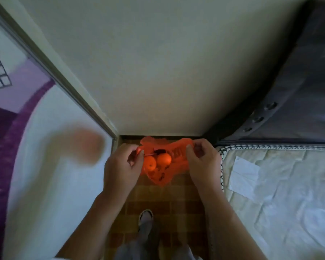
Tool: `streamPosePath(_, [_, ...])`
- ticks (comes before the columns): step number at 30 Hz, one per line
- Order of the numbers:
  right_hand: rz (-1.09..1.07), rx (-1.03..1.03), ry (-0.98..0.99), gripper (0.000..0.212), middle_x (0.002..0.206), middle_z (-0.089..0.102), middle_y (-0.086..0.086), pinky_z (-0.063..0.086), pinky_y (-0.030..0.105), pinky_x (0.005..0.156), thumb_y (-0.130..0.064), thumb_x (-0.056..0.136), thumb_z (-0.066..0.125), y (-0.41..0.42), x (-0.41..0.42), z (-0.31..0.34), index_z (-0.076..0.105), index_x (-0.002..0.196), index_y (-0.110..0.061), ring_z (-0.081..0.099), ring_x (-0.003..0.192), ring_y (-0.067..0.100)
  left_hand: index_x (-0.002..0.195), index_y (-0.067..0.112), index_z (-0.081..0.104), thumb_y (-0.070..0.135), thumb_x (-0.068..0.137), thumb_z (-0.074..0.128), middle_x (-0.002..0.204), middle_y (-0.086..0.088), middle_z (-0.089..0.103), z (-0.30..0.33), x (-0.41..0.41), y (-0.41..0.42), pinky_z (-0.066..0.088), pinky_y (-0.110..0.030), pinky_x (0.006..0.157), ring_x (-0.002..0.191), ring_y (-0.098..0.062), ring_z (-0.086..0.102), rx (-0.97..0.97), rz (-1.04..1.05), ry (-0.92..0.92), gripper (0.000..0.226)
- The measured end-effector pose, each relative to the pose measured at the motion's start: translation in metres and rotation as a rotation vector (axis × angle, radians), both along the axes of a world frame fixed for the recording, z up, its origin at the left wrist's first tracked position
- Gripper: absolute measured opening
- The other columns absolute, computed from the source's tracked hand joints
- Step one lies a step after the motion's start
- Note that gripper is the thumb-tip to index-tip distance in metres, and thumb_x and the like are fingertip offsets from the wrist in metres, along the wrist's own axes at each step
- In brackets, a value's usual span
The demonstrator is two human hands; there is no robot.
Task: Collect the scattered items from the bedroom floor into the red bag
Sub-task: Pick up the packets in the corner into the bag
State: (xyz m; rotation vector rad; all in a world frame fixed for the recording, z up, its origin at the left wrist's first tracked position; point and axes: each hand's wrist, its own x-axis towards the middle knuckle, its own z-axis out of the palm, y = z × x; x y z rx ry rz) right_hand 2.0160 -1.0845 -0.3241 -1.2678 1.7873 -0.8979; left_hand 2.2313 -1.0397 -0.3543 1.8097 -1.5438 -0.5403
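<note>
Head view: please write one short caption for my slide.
Both hands, left hand and right hand, hold the red bag open above the tiled floor.

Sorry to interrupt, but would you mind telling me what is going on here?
A person stands between a mattress and a wall, holding a red bag open over the tiled floor. The left hand and the right hand each pinch its rim. Two round orange items already lie inside.
</note>
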Motion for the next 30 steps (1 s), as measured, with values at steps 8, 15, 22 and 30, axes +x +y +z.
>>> streamPosePath(8, [-0.041,-0.117,-0.012,0.019,0.081,0.072,-0.016,0.052,0.022,0.068,-0.013,0.090,0.071,0.013,-0.057,0.151,0.071,0.086,-0.031,0.068,0.079,0.004,0.105,0.016,0.072,0.020,0.098,0.069,0.091,0.010,0.068,0.151,-0.053,-0.022,0.061,-0.038,0.072,0.084,-0.005,0.068,-0.102,-0.137,0.042,0.008])
streamPosePath(15, [-0.166,-0.277,0.089,0.014,0.088,0.070,-0.014,0.055,0.028,0.074,-0.014,0.089,0.072,0.036,-0.149,0.225,0.075,0.090,-0.028,0.066,0.085,0.007,0.100,0.016,0.072,0.031,0.100,0.064,0.090,0.006,0.065,0.235,-0.142,-0.053,0.059,-0.035,0.072,0.082,-0.009,0.064,-0.178,-0.320,-0.017,0.017])
streamPosePath(22, [-0.330,-0.334,0.134,0.013,0.076,0.071,-0.017,0.053,0.024,0.066,-0.019,0.087,0.076,0.061,-0.251,0.269,0.075,0.084,-0.032,0.068,0.074,0.005,0.093,0.017,0.076,0.015,0.088,0.082,0.084,0.007,0.071,0.293,-0.236,-0.063,0.060,-0.035,0.070,0.077,-0.009,0.067,-0.284,-0.450,-0.027,0.008])
streamPosePath(30, [-0.548,-0.447,0.211,0.010,0.073,0.070,-0.017,0.050,0.020,0.066,-0.021,0.088,0.077,0.087,-0.361,0.314,0.076,0.085,-0.030,0.066,0.071,0.004,0.090,0.022,0.074,0.013,0.087,0.080,0.081,0.013,0.071,0.335,-0.339,-0.075,0.050,-0.013,0.072,0.079,0.000,0.067,-0.328,-0.555,0.137,0.011])
